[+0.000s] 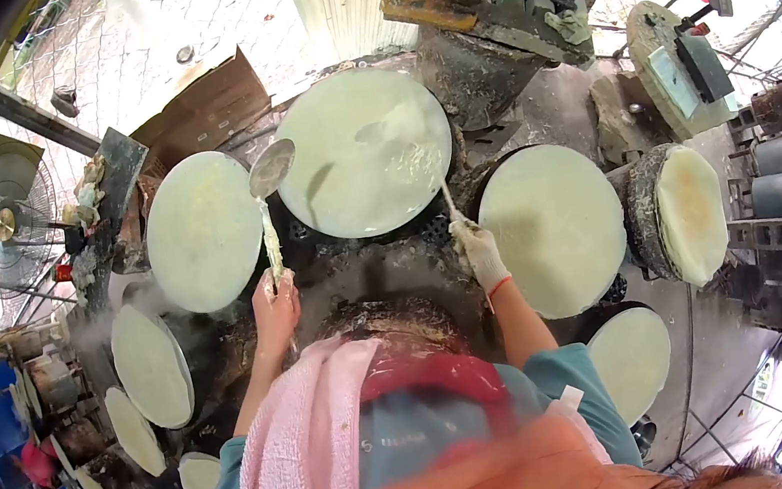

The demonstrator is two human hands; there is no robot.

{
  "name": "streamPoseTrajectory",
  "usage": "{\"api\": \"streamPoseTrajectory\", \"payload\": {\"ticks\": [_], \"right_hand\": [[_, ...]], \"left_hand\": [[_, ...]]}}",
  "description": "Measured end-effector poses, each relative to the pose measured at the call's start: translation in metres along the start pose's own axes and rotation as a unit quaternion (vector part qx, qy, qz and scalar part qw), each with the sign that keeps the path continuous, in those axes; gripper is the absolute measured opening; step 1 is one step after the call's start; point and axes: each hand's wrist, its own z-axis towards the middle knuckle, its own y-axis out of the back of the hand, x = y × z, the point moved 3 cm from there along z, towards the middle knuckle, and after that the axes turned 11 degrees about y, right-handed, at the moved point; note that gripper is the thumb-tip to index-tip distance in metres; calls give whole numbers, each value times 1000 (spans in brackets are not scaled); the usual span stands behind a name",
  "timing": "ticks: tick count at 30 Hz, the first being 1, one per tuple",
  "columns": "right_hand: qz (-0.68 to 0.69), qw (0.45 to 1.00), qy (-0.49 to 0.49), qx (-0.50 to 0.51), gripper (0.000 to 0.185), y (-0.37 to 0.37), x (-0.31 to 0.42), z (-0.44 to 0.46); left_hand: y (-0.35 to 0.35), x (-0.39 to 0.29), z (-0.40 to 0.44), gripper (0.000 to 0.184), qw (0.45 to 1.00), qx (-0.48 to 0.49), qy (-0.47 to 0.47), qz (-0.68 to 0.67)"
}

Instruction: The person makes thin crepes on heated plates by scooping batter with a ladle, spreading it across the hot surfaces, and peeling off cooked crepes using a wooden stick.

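My left hand (276, 307) is closed around the handle of a metal ladle (272, 168), whose grip is caked with pale batter. The ladle's bowl is held up between two round griddles covered in pale green batter. My right hand (478, 252), in a white glove with a red band at the wrist, grips a thin stick (449, 197). Its far end reaches the lower right edge of the middle batter sheet (348, 160), where the surface looks wet and streaky; the tip is hard to make out. The left batter sheet (203, 232) lies beside the ladle.
More covered griddles stand around me: one on the right (553, 230), one further right (692, 215), one at lower right (634, 365) and several at left. A fan (5, 221), cardboard (207, 110) and a cluttered stand (498, 11) sit beyond them.
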Motion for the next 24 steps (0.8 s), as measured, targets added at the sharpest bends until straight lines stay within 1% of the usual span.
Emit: {"api": "streamPoseTrajectory", "payload": {"ticks": [2,3,6,7,8,10,11,12,13,14,16,17,18,19,20,21,23,24], "right_hand": [[-5,998,0,65,26,-10,0,-4],[-11,994,-41,104,25,-12,9,-13],[-42,996,67,47,21,-4,44,-11],[-26,998,39,52,23,6,36,5],[-6,998,53,44,30,10,23,20],[-83,994,27,70,30,-2,24,19],[-75,993,26,84,32,-3,27,16],[-66,993,22,97,34,-4,40,2],[-58,992,19,110,36,-3,48,-5],[-143,985,44,85,38,7,44,1],[-100,981,162,42,38,9,19,17],[-161,982,88,47,39,5,18,7],[-147,983,98,48,40,-2,21,-1],[-134,984,107,42,40,-7,20,-14],[-123,986,113,30,40,-9,16,-30],[-53,990,130,19,42,-10,12,-46],[-18,984,151,-93,43,-16,-14,-69],[0,976,163,-143,43,-25,-33,-75]], "left_hand": [[-8,5,-4,12,1000,-5,15,-9],[-3,18,6,12,994,-27,-60,83],[-8,14,6,13,998,-11,-25,51],[-15,1,-1,16,1000,-2,18,6],[-16,-1,4,17,1000,5,21,17],[-18,-7,21,19,999,24,23,41],[-21,-12,33,21,998,26,13,51],[-24,-22,44,20,995,51,-9,87],[-31,-37,57,19,993,65,2,95],[-35,-42,83,20,987,90,-44,126],[-54,-66,124,24,977,130,-57,158],[-64,-70,152,21,973,150,-56,164],[-74,-73,181,21,969,184,-55,157],[-84,-76,206,21,964,189,-52,177],[-92,-79,218,21,962,214,-40,162],[-99,-82,226,21,959,241,-27,147],[-105,-77,242,20,951,282,-2,130],[-107,-72,237,20,947,291,26,135]]}}
